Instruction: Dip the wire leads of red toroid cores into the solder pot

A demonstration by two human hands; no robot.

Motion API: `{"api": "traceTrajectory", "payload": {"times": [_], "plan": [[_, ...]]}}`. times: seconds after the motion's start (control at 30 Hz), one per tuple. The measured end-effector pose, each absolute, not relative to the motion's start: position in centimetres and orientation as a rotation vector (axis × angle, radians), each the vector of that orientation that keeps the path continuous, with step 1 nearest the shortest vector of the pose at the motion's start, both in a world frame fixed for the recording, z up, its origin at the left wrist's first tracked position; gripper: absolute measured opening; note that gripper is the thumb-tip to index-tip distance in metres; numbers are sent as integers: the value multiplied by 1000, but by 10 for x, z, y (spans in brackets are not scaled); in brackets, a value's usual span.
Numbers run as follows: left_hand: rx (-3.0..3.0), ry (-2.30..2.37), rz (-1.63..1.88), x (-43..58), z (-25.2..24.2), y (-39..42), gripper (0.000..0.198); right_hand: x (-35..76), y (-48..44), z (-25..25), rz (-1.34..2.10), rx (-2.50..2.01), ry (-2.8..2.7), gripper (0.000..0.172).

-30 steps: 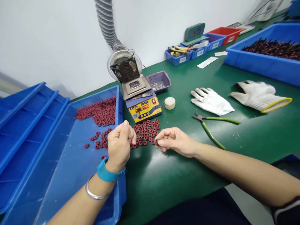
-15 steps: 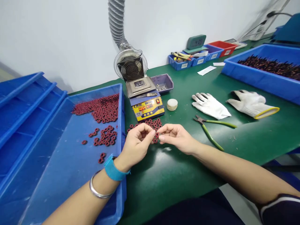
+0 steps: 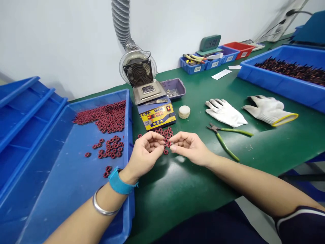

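My left hand (image 3: pixel 147 149) is curled, thumb and forefinger tips close together; whether anything small sits between them I cannot make out. Facing it, my right hand (image 3: pixel 189 147) pinches a small red-and-black wound ring coil (image 3: pixel 172 143) between thumb and fingers, partly hidden by the fingertips. Just beyond both hands, several similar ring coils (image 3: pixel 166 133) lie loose on the green table. Behind these stands a yellow-and-blue solder pot (image 3: pixel 157 117) with a lit display and a square metal well on top.
At left, a blue tray (image 3: pixel 130 128) holds many ring coils. Right of the pot are a round pale pad (image 3: pixel 184 112), green-handled cutters (image 3: pixel 225 145), white gloves (image 3: pixel 225 113) and a purple bin (image 3: pixel 183 88). An extraction hose (image 3: pixel 121 23) hangs above. Another blue tray (image 3: pixel 284 84) stands far right.
My hands have drawn slightly apart, and the left fingertips have loosened from the right ones. The whole view has shifted a little; the pot's display digits differ.
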State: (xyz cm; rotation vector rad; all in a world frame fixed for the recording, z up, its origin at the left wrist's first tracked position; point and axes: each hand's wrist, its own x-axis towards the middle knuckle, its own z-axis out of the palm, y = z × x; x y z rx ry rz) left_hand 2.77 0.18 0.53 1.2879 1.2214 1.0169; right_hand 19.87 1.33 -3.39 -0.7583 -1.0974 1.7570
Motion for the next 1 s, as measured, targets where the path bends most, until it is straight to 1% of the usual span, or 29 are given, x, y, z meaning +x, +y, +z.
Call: {"api": "traceTrajectory", "payload": {"times": [0.13, 0.33, 0.53, 0.67, 0.77, 0.87, 1.0], "plan": [[1323, 1194, 966, 27, 5, 0, 24, 198, 12, -36, 1709, -749, -1142, 25], [1423, 1191, 993, 25, 3, 1, 18, 197, 12, -36, 1742, -714, -1134, 25], [1536, 1210, 970, 25, 1, 1, 19, 199, 15, -36, 1776, -737, -1058, 30], [1525, 1182, 1015, 23, 3, 2, 19, 201, 15, -36, 1752, -764, -1066, 29], [1460, 1191, 1046, 22, 4, 3, 13, 201, 13, -37, 1741, -763, -1114, 27], [1437, 1214, 995, 23, 5, 4, 15, 201, 10, -37, 1718, -753, -1210, 26], [1448, 1251, 971, 24, 4, 5, 18, 201, 8, -36, 1603, -771, -1368, 27]]}}
